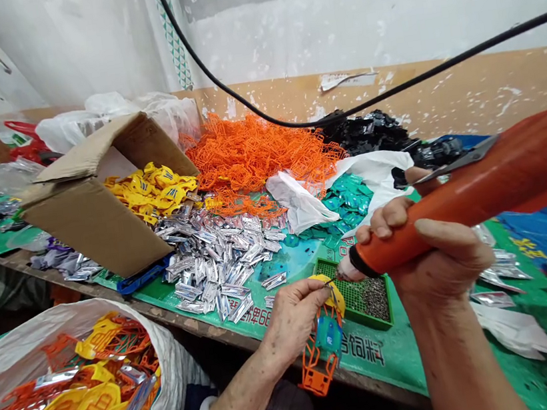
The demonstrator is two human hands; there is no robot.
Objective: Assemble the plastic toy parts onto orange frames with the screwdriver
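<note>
My left hand (293, 317), a white bangle on its wrist, pinches a toy car body (330, 335) at the table's front edge. That body has an orange lattice frame, a teal piece in the middle and a yellow part on top. My right hand (428, 252) is wrapped round an orange-red electric screwdriver (477, 188), held tilted. Its thin bit points at the yellow part by my left fingertips; whether it touches a screw is too small to tell. Behind the toy lies a green tray (391, 314) holding many small dark screws (374, 299).
Silver parts (220, 259) are heaped beside a cardboard box (92, 222) of yellow parts (153, 190). Orange frames (247, 155), teal pieces (350, 195) and black parts (370, 135) lie behind. A white sack (169, 353) of assemblies stands front left. A black cable (240, 105) hangs across.
</note>
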